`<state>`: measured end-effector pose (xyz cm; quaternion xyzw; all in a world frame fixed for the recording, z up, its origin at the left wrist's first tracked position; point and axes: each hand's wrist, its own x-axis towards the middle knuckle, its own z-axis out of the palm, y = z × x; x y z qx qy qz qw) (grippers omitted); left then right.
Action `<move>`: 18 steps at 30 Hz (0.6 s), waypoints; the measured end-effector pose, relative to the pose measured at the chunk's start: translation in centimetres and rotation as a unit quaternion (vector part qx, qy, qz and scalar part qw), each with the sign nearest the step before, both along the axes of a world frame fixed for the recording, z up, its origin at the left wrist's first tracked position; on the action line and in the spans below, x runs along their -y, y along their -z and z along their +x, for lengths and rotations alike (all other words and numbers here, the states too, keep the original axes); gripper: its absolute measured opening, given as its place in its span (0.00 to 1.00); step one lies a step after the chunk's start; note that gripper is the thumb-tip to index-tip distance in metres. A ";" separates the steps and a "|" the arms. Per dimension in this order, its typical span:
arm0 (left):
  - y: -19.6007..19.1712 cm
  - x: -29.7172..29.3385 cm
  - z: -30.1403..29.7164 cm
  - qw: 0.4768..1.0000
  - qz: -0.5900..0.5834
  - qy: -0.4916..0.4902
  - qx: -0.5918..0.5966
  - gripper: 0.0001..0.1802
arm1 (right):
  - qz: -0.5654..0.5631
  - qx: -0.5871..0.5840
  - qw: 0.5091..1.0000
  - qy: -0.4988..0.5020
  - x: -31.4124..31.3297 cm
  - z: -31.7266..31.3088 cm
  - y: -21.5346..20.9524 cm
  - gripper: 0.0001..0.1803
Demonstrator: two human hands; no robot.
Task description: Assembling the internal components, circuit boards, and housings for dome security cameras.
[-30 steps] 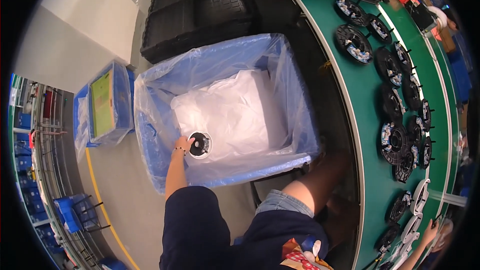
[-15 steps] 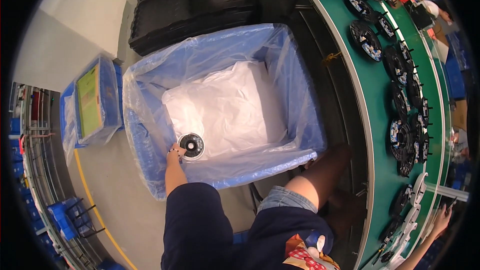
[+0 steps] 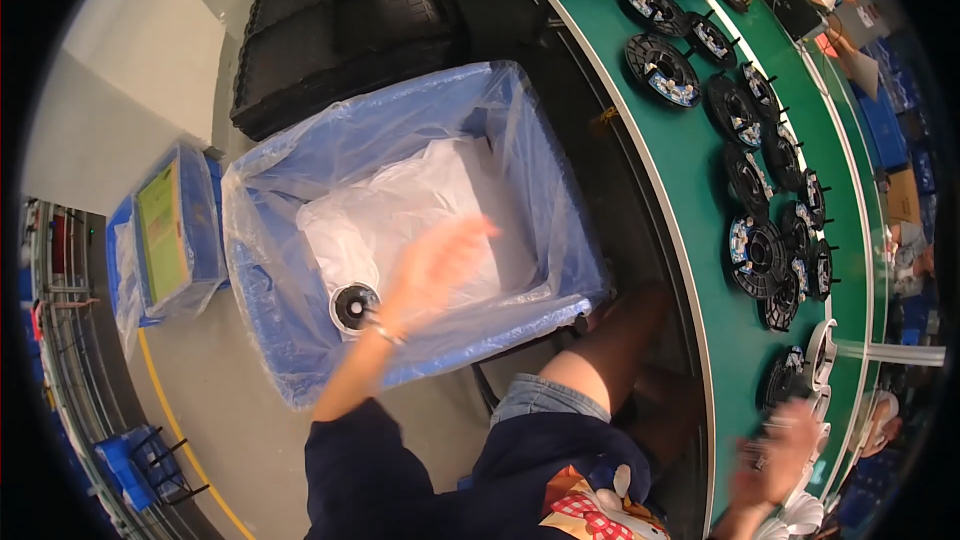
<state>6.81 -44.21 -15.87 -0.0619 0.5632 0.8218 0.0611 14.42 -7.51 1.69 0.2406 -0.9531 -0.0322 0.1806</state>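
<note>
One black round disc (image 3: 354, 306) lies in the plastic-lined blue bin (image 3: 560, 240), just beside the wrist and below the released, spread fingers of the left hand (image 3: 435, 265). It looks light, stiff, best gripped by the rim. Right hand (image 3: 785, 455) blurred, cannot tell.

One round black part (image 3: 354, 306) lies just below the left hand's fingers (image 3: 455, 245); about twelve black discs (image 3: 662, 68) line the green belt (image 3: 690, 190).
</note>
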 end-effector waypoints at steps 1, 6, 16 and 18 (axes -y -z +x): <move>-1.8 -3.2 -0.1 0.987 -0.021 0.139 -0.074 0.25 | 0.037 0.077 0.994 -0.069 3.6 -1.2 1.4 0.19; -2.5 -8.7 2.5 0.966 0.030 0.222 -0.128 0.29 | -0.122 0.193 0.954 -0.195 10.3 -2.1 7.3 0.15; 14.7 8.9 0.9 0.950 -0.145 -0.217 0.172 0.17 | -0.168 0.372 0.895 -0.181 12.0 -0.3 12.6 0.25; 18.9 13.5 1.0 0.895 -0.102 -0.330 0.283 0.16 | -0.173 0.392 0.887 -0.169 11.7 0.3 13.6 0.25</move>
